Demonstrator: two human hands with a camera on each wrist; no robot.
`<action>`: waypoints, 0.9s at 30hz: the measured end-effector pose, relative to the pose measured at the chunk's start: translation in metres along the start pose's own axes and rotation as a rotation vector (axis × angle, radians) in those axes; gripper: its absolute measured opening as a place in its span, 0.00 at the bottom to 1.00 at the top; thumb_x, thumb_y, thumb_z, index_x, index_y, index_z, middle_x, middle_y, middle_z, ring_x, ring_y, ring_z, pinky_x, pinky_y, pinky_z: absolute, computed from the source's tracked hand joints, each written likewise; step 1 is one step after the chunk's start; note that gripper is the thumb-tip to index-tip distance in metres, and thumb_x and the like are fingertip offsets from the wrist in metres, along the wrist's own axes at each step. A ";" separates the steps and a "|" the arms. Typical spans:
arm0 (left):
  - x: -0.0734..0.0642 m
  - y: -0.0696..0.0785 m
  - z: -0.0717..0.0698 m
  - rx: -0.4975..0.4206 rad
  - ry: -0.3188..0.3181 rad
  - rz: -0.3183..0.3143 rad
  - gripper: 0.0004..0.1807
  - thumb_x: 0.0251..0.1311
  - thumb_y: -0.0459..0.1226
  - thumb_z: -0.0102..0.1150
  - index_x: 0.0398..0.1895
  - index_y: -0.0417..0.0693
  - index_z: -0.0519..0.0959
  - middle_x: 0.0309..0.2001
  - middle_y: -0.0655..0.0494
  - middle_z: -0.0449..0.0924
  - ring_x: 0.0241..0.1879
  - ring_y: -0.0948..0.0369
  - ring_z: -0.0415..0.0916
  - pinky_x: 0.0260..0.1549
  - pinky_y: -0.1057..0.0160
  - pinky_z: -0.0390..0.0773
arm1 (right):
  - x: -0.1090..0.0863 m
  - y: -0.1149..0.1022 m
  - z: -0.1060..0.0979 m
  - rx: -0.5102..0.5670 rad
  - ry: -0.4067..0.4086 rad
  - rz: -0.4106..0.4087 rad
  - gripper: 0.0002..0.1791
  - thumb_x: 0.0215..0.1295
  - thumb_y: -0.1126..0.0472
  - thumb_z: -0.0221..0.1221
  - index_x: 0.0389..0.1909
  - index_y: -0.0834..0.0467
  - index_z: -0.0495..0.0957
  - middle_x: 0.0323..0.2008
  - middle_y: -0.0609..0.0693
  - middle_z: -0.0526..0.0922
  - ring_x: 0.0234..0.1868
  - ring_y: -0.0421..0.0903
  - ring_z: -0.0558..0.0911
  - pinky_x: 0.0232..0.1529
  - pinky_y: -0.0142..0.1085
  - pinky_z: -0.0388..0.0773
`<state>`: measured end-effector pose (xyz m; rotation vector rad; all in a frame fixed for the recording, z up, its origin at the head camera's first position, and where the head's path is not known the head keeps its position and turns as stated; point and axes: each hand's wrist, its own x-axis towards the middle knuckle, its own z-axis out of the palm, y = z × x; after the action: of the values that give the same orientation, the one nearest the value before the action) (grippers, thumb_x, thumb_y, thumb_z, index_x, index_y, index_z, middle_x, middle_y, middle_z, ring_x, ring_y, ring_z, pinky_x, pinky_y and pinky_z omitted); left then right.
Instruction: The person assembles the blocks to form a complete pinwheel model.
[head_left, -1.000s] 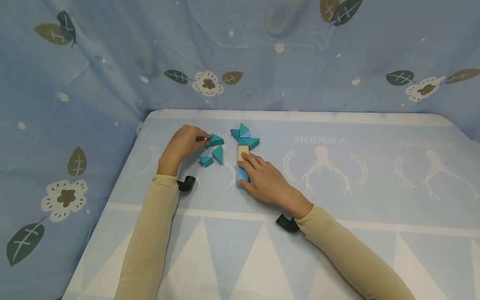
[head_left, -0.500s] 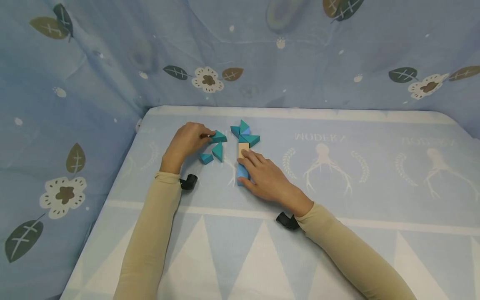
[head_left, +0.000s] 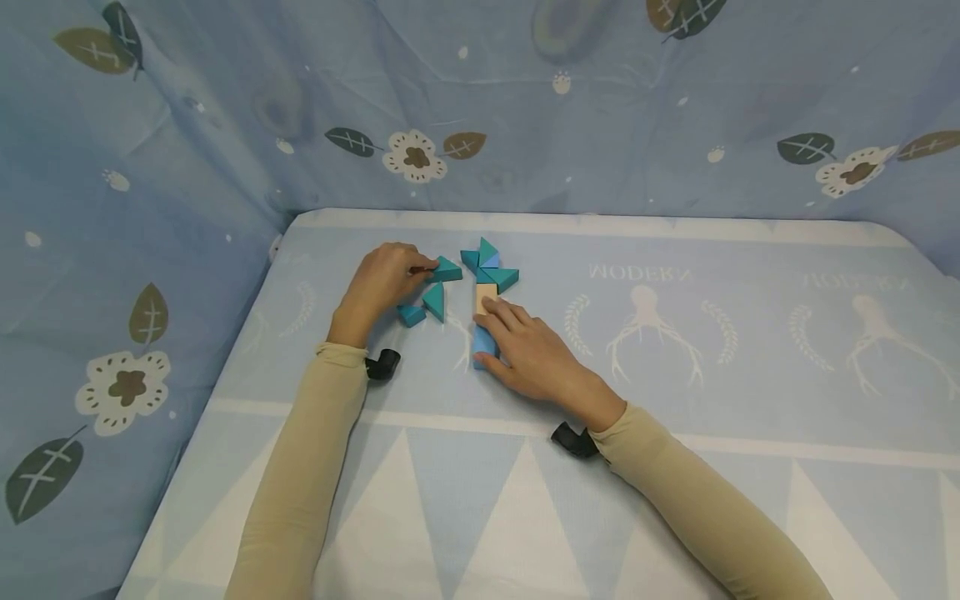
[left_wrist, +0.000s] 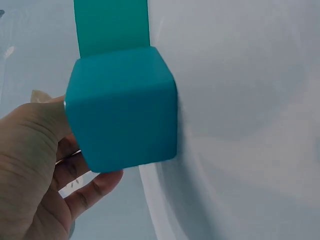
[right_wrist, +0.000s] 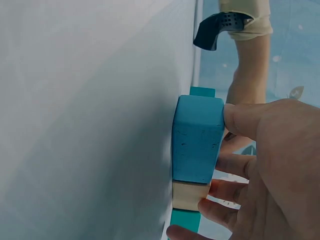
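In the head view my left hand [head_left: 384, 282] pinches a teal triangular block [head_left: 447, 270] between thumb and fingers, close over the table. Two loose blocks lie just in front of it, a green triangle [head_left: 434, 302] and a smaller teal wedge [head_left: 412, 315]. My right hand [head_left: 536, 357] rests with fingers extended on a column made of a blue block [head_left: 483, 343] and a natural wood block [head_left: 486, 293]. Its thumb touches the side of the blue block [right_wrist: 197, 140] in the right wrist view. Several teal and blue triangles [head_left: 501, 278] top the column.
A pale blue patterned cloth covers the table [head_left: 675, 392]. A blue curtain with flowers [head_left: 600, 158] stands behind and at the left. Black wrist cameras [head_left: 382, 365] sit beside both sleeves.
My left hand has moved a little to the right with the teal triangular block, nearer the column. The right hand stays on the column. The head view has shifted slightly.
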<state>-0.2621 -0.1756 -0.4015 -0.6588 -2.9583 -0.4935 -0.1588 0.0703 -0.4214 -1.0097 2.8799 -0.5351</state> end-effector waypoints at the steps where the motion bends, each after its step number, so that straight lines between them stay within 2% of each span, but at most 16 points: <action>1: 0.000 0.000 0.000 0.000 -0.002 0.004 0.13 0.61 0.34 0.66 0.49 0.48 0.86 0.38 0.49 0.86 0.37 0.53 0.81 0.38 0.55 0.80 | 0.000 0.000 0.000 0.000 -0.001 0.001 0.32 0.73 0.45 0.52 0.71 0.58 0.63 0.75 0.58 0.57 0.74 0.55 0.60 0.63 0.52 0.71; 12: 0.000 0.004 0.000 0.013 -0.029 0.004 0.14 0.63 0.36 0.64 0.51 0.48 0.85 0.38 0.49 0.85 0.36 0.54 0.80 0.36 0.56 0.79 | 0.000 0.000 0.001 -0.003 -0.003 0.009 0.32 0.73 0.45 0.52 0.71 0.58 0.63 0.75 0.57 0.57 0.74 0.55 0.60 0.61 0.53 0.72; 18: 0.000 0.009 -0.004 0.027 -0.096 -0.004 0.17 0.64 0.40 0.63 0.55 0.46 0.82 0.43 0.49 0.84 0.42 0.54 0.79 0.42 0.55 0.80 | 0.000 0.000 0.000 0.003 -0.010 0.011 0.32 0.73 0.45 0.51 0.72 0.58 0.63 0.75 0.57 0.56 0.75 0.54 0.59 0.61 0.53 0.72; 25: -0.001 0.017 -0.011 0.062 -0.050 0.063 0.15 0.64 0.40 0.63 0.51 0.43 0.84 0.49 0.49 0.82 0.48 0.51 0.80 0.49 0.53 0.80 | 0.001 0.000 0.000 0.006 -0.027 0.024 0.33 0.74 0.45 0.51 0.73 0.57 0.62 0.76 0.56 0.55 0.75 0.54 0.58 0.63 0.54 0.71; 27: 0.000 0.021 -0.013 0.061 -0.076 0.065 0.16 0.66 0.40 0.61 0.53 0.43 0.83 0.53 0.49 0.80 0.52 0.51 0.79 0.52 0.52 0.79 | 0.001 0.000 0.000 0.003 -0.031 0.028 0.33 0.74 0.44 0.51 0.73 0.57 0.61 0.76 0.56 0.55 0.76 0.54 0.57 0.63 0.53 0.71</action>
<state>-0.2528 -0.1617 -0.3828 -0.7816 -2.9967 -0.3804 -0.1595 0.0700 -0.4215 -0.9676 2.8610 -0.5173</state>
